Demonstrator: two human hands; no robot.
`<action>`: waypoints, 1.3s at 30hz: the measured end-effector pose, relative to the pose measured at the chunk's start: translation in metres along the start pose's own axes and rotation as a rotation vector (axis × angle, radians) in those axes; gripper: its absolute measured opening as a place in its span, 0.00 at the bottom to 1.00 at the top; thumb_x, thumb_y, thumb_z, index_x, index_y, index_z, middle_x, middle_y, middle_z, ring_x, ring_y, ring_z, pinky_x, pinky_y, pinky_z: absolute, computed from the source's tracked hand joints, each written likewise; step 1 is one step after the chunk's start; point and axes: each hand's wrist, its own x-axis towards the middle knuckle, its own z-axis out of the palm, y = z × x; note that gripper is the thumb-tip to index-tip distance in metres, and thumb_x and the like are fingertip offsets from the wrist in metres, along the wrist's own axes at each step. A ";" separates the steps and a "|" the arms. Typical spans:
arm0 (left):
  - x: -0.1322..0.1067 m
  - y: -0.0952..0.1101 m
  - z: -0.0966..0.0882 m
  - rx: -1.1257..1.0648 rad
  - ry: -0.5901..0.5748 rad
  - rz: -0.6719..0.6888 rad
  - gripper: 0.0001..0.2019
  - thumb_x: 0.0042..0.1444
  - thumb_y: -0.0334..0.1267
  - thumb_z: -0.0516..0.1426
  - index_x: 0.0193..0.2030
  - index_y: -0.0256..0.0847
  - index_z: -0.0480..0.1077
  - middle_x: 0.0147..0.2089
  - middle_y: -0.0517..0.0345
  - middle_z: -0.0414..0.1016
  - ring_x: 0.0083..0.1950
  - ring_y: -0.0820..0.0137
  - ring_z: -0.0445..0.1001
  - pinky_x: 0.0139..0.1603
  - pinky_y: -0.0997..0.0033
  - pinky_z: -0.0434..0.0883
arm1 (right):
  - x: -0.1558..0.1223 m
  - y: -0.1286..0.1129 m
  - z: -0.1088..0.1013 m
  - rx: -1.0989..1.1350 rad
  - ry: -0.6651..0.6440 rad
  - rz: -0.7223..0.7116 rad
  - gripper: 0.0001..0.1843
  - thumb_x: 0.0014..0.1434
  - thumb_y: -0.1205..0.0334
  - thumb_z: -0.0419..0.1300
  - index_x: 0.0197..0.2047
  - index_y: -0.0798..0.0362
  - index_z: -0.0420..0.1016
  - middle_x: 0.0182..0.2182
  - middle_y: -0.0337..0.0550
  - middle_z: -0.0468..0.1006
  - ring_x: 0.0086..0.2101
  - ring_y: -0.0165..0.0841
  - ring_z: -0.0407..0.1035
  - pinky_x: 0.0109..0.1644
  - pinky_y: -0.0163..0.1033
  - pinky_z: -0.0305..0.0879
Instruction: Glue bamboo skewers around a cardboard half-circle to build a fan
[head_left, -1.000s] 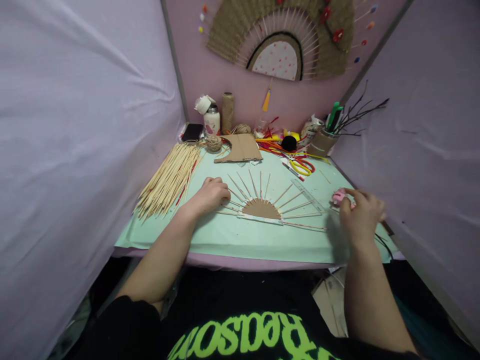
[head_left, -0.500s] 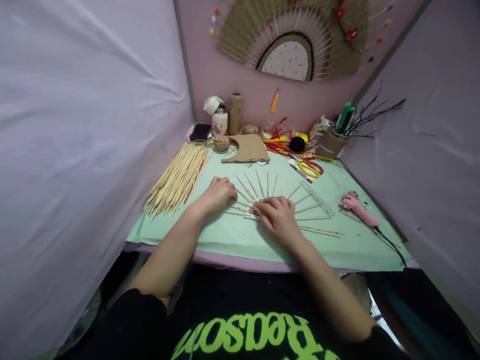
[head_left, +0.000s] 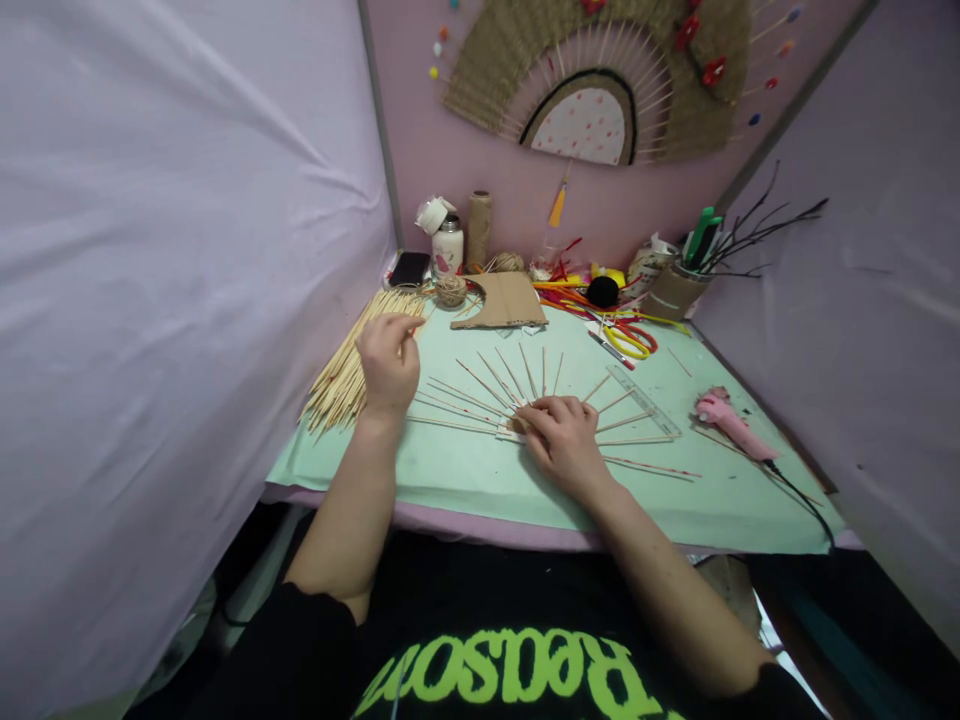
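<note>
My left hand (head_left: 388, 362) is over the right side of a pile of thin wooden sticks (head_left: 341, 375). Its index finger points right and the thumb is apart below; a bit of red shows by the fingertips, and I see no stick clearly gripped. With bent fingers, my right hand (head_left: 561, 440) presses on a small brown cardboard piece (head_left: 515, 425), mostly covered by the fingers. Sticks (head_left: 469, 405) spread from that piece like a fan, several with red marks. A clear ruler (head_left: 646, 402) lies by the fan's right-hand sticks.
A pink glue gun (head_left: 731, 420) with a black cord lies at the right. Behind are cut cardboard (head_left: 504, 300), a twine ball (head_left: 451, 291), yellow-handled scissors (head_left: 627, 343), a bottle (head_left: 448, 248) and a holder (head_left: 675, 290) with twigs. A decorated fan (head_left: 480, 75) hangs on the wall.
My left hand has left the fan's left sticks and moved up and left to the stick pile. My right hand stays on the fan's centre. The view has shifted slightly.
</note>
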 end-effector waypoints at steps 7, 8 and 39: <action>-0.022 0.018 -0.006 0.030 -0.084 0.053 0.15 0.55 0.24 0.51 0.37 0.41 0.77 0.43 0.54 0.79 0.48 0.64 0.74 0.55 0.59 0.62 | -0.001 0.001 0.006 -0.001 0.068 -0.029 0.12 0.63 0.66 0.57 0.45 0.45 0.80 0.43 0.42 0.77 0.46 0.38 0.63 0.53 0.48 0.48; -0.030 0.025 -0.004 0.060 -0.186 0.069 0.15 0.55 0.23 0.51 0.37 0.42 0.77 0.43 0.54 0.80 0.49 0.64 0.74 0.54 0.59 0.62 | -0.001 0.001 0.006 -0.001 0.075 -0.031 0.12 0.63 0.66 0.58 0.45 0.45 0.80 0.43 0.42 0.77 0.46 0.38 0.63 0.53 0.48 0.48; -0.060 0.048 0.019 0.267 -0.757 0.197 0.12 0.64 0.29 0.52 0.45 0.42 0.77 0.45 0.53 0.81 0.49 0.63 0.75 0.48 0.59 0.59 | 0.000 0.002 0.010 -0.070 -0.013 -0.009 0.13 0.63 0.65 0.55 0.44 0.43 0.79 0.46 0.43 0.75 0.48 0.40 0.60 0.52 0.49 0.45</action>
